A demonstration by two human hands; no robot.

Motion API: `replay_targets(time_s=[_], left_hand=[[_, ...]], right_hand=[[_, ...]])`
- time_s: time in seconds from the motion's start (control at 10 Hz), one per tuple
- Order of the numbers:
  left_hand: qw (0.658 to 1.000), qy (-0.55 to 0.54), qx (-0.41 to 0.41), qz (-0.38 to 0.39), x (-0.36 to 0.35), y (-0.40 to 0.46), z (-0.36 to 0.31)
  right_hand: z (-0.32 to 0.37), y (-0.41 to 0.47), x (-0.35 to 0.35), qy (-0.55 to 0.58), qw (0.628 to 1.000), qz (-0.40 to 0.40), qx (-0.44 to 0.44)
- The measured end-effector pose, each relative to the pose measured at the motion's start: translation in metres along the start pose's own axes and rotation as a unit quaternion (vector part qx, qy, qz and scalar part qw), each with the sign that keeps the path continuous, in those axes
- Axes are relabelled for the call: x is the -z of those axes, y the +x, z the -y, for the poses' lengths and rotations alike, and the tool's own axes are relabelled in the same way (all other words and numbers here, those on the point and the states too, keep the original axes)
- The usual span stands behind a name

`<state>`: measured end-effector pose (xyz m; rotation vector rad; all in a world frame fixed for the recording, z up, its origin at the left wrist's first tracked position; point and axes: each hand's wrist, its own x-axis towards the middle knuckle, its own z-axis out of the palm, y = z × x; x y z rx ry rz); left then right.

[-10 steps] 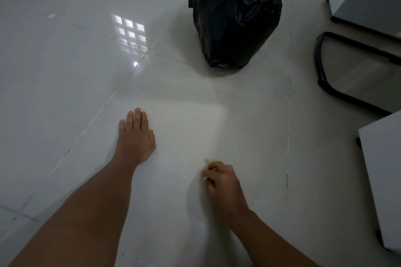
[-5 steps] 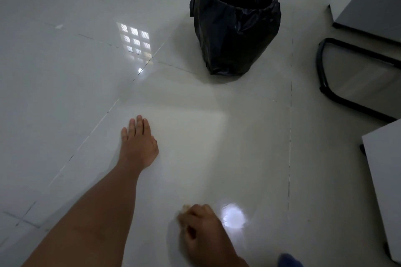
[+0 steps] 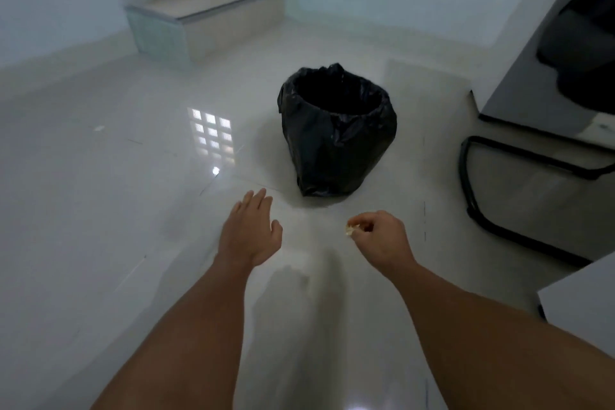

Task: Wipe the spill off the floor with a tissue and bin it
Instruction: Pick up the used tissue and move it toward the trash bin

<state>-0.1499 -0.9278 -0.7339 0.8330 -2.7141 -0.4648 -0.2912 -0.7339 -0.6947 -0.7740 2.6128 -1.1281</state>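
Note:
A bin lined with a black bag point(image 3: 336, 140) stands open-mouthed on the glossy white tile floor point(image 3: 100, 210), a little beyond both hands. My right hand point(image 3: 379, 236) is raised in front of the bin, fingers pinched on a small crumpled, yellowish tissue point(image 3: 351, 229). My left hand point(image 3: 253, 230) hovers flat to the left of it, fingers apart and holding nothing. No spill shows on the floor below the hands.
A black tubular chair base point(image 3: 492, 196) and a dark desk panel point(image 3: 532, 83) stand at the right. A white furniture corner point(image 3: 585, 309) juts in at the lower right. Steps point(image 3: 206, 20) rise at the back left.
The view has risen and tilted up, showing the steps. My right hand lifted off the floor with the tissue and moved forward toward the bin. My left hand came off the floor.

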Motion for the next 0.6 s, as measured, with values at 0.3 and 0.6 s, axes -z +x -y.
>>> replay_targets(time_s=[0.3, 0.6], left_hand=[[0.992, 0.045, -0.101, -0.053, 0.078, 0.138, -0.085], [0.983, 0.099, -0.153, 0.022, 0.060, 0.214, -0.081]], right_hand=[[0.079, 0.138, 0.086, 0.068, 0.994, -0.086, 0.014], [0.122, 0.157, 0.112, 0.269, 0.941, -0.202, 0.030]])
